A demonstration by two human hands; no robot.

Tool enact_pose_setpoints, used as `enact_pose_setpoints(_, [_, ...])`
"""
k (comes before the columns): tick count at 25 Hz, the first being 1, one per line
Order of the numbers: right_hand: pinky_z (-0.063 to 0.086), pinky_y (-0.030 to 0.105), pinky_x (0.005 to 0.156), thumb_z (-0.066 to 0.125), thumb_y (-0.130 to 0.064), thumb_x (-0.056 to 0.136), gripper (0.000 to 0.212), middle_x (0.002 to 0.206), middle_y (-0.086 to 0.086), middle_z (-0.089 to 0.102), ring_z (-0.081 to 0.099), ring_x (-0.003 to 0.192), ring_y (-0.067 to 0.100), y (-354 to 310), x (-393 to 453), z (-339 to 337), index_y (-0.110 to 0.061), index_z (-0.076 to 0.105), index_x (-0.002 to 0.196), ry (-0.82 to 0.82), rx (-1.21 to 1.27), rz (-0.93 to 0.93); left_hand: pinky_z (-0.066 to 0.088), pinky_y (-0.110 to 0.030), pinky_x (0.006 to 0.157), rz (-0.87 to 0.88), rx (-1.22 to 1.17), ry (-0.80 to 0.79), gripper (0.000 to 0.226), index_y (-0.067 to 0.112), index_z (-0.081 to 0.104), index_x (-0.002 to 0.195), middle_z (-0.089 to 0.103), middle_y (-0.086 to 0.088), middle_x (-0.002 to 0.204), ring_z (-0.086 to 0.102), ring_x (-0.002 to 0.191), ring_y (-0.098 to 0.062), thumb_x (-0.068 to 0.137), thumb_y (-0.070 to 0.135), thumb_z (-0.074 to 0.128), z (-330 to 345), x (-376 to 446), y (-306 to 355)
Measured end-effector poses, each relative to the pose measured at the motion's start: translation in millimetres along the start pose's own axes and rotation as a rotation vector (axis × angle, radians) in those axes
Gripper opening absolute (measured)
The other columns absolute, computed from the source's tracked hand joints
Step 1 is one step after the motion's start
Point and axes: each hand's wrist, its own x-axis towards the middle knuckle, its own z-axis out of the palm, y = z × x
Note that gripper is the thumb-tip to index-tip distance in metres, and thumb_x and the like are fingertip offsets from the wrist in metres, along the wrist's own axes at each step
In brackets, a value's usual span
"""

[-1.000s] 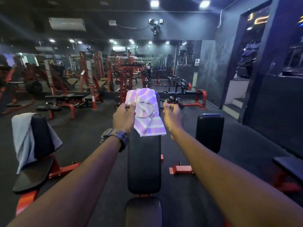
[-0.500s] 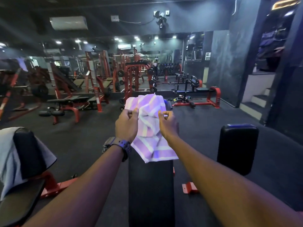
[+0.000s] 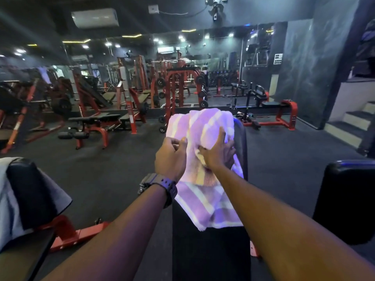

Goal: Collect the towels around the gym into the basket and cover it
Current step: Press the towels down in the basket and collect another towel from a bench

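Observation:
A purple and white striped towel (image 3: 205, 126) is draped over the top of a black inclined bench (image 3: 211, 252) straight ahead. My left hand (image 3: 169, 159), with a watch on its wrist, pinches the towel's left side. My right hand (image 3: 218, 153) grips a bunched fold in the towel's middle. A grey towel (image 3: 8, 205) hangs over the backrest of another bench at the far left. No basket is in view.
A black padded bench back (image 3: 347, 201) stands at the right. Red weight racks and benches (image 3: 178, 88) line the mirrored back wall. Steps (image 3: 353, 120) rise at the far right. Dark rubber floor (image 3: 113, 169) lies open between the benches.
The camera has moved closer to the bench. My right hand has come in from beside the towel and closed on its middle; both hands now bunch the cloth.

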Motion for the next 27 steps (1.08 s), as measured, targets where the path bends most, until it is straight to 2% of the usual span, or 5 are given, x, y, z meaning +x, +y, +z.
enact_pose_setpoints(6, [0.051, 0.037, 0.077, 0.070, -0.029, 0.072, 0.028, 0.089, 0.007, 0.070, 0.063, 0.086, 0.027, -12.6, 11.2, -42.7, -0.015, 0.069, 0.097, -0.056, 0.572, -0.133, 0.046, -0.043, 0.102, -0.001, -0.043, -0.024, 0.068, 0.021, 0.055, 0.130, 0.061, -0.006, 0.128, 0.058, 0.120, -0.030, 0.079, 0.067, 0.060, 18.8, 25.0, 9.1])
enact_pose_setpoints(9, [0.047, 0.037, 0.063, 0.066, -0.042, 0.062, 0.029, 0.071, 0.001, 0.062, 0.053, 0.067, 0.020, -38.9, -12.6, -62.8, -0.015, 0.066, 0.071, -0.110, 0.680, -0.233, 0.040, -0.045, 0.112, -0.164, -0.265, -0.177, 0.104, 0.029, 0.044, 0.147, 0.052, -0.010, 0.146, 0.054, 0.130, -0.033, 0.060, 0.080, 0.066, 17.1, 29.9, 33.0])
enact_pose_setpoints(12, [0.045, 0.033, 0.062, 0.060, -0.048, 0.059, 0.036, 0.070, 0.001, 0.061, 0.053, 0.064, 0.015, -65.5, -31.5, -80.3, -0.015, 0.067, 0.071, -0.163, 0.848, -0.251, 0.050, -0.053, 0.104, -0.282, -0.662, -0.426, 0.091, 0.013, 0.061, 0.133, 0.070, -0.019, 0.123, 0.067, 0.114, -0.038, 0.059, 0.064, 0.079, 1.9, 27.4, 56.6])
enact_pose_setpoints(16, [0.050, 0.038, 0.070, 0.062, -0.060, 0.066, 0.049, 0.072, -0.003, 0.065, 0.058, 0.068, 0.012, -111.3, -65.7, -92.8, -0.014, 0.069, 0.080, -0.229, 0.933, -0.235, 0.057, -0.045, 0.093, -0.151, -0.443, -0.021, 0.068, 0.012, 0.073, 0.109, 0.076, -0.010, 0.105, 0.071, 0.102, -0.032, 0.056, 0.055, 0.072, -54.5, 13.9, 88.4])
enact_pose_setpoints(27, [0.041, 0.028, 0.057, 0.073, -0.041, 0.080, 0.038, 0.053, -0.009, 0.055, 0.045, 0.054, 0.010, -307.8, -306.0, -28.8, -0.017, 0.061, 0.053, -0.431, 0.983, -0.367, 0.050, -0.026, 0.089, 0.031, -0.084, 0.557, 0.079, 0.020, 0.061, 0.136, 0.074, -0.006, 0.119, 0.067, 0.107, -0.026, 0.064, 0.052, 0.057, -360.2, -21.5, 42.8])
